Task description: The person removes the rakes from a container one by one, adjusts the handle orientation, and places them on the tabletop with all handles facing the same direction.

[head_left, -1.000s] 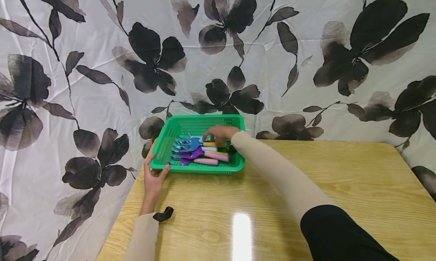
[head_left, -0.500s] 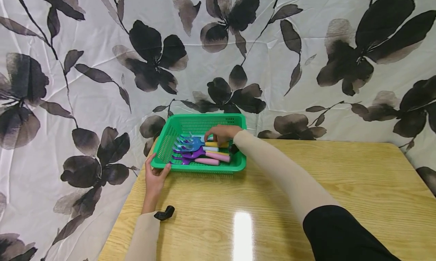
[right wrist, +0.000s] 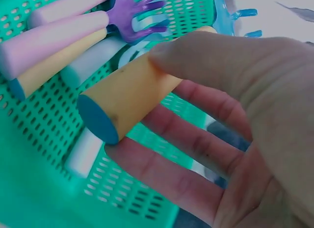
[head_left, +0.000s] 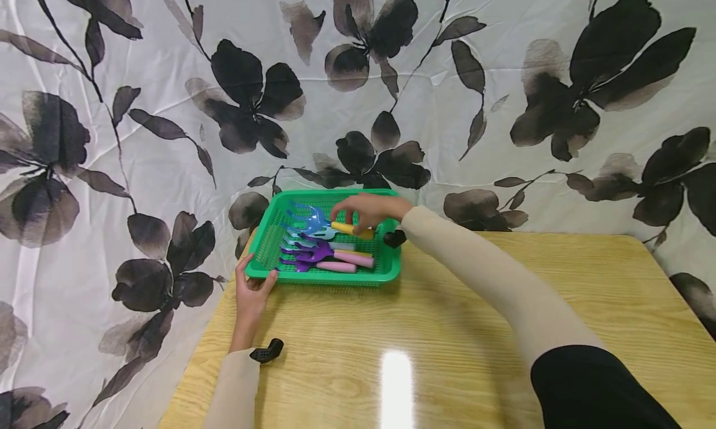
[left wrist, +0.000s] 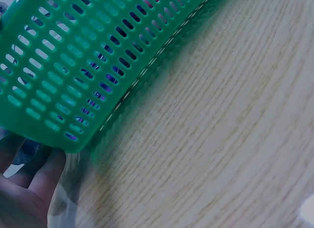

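My right hand [head_left: 371, 210] is over the basket's right half and holds a small garden hand fork [head_left: 316, 219] by its yellow handle, which has a blue end. The fork's blue tines point left, raised above the other forks. In the right wrist view, thumb and fingers pinch the yellow handle [right wrist: 130, 93]. My left hand [head_left: 253, 295] grips the front left corner of the green perforated basket [head_left: 330, 278], thumb at the front and fingers at the left side. Several more forks lie inside, among them purple ones with pink handles [head_left: 335, 267] and light blue ones.
The basket stands on a wood-grain table [head_left: 447, 329], near its back left edge. Behind hangs a white cloth [head_left: 436, 124] with dark flowers, also along the table's left side. A light reflection [head_left: 397, 385] shines on the tabletop.
My right hand has lifted the yellow-handled fork up and back, away from the other forks, uncovering a light blue one beneath. My left hand stays at the basket corner.
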